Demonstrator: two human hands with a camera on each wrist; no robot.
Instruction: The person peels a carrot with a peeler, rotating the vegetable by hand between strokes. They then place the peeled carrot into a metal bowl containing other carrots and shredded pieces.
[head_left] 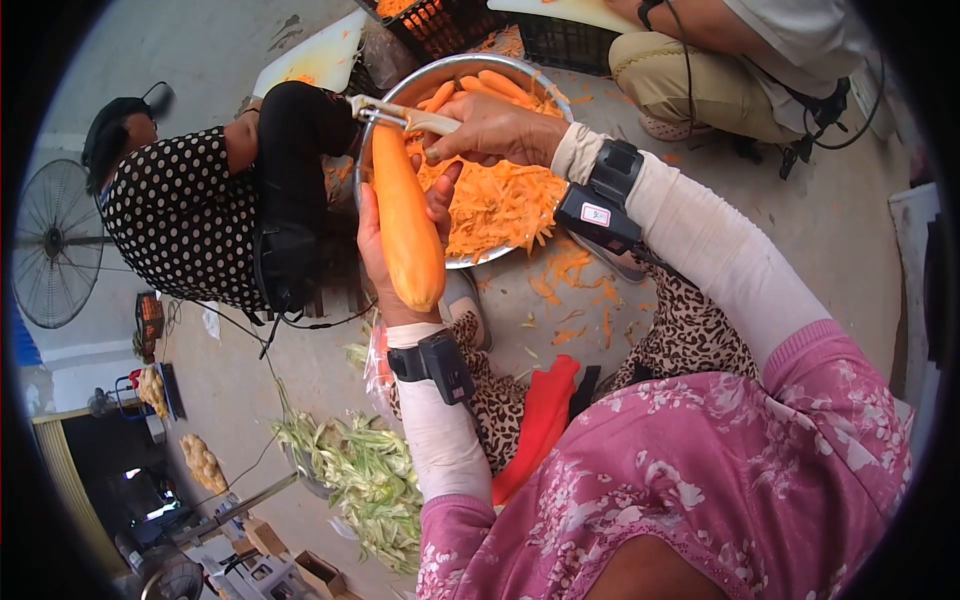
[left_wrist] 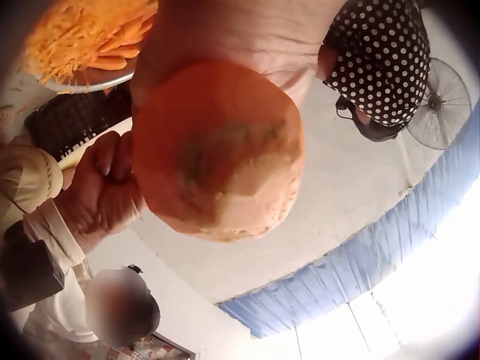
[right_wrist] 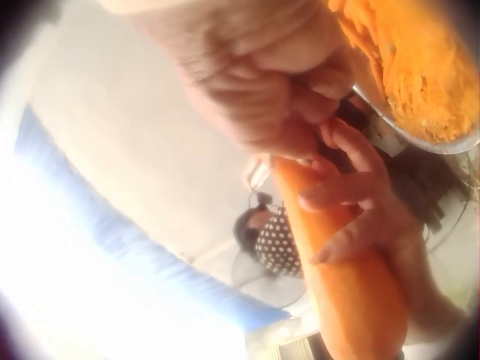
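Note:
My left hand (head_left: 373,250) grips a large, thick carrot (head_left: 408,235), smooth and bright orange, its blunt end toward me. In the left wrist view that carrot end (left_wrist: 225,161) fills the middle, with a darker greenish patch. My right hand (head_left: 495,128) holds a peeler (head_left: 432,121) by its pale handle, the peeler's head over the carrot's far end. The right wrist view has the left fingers (right_wrist: 352,191) wrapped along the carrot's side, close below the right hand. Beneath both hands stands a metal basin (head_left: 540,75) with carrot peelings (head_left: 500,205) and several whole carrots (head_left: 500,86).
A person in a polka-dot top (head_left: 190,205) sits at the left; another in khaki trousers (head_left: 655,85) crouches at the upper right. Black crates (head_left: 565,45) stand behind the basin. Scraps litter the floor, with a heap of green leaves (head_left: 365,485) and a fan (head_left: 60,240) farther off.

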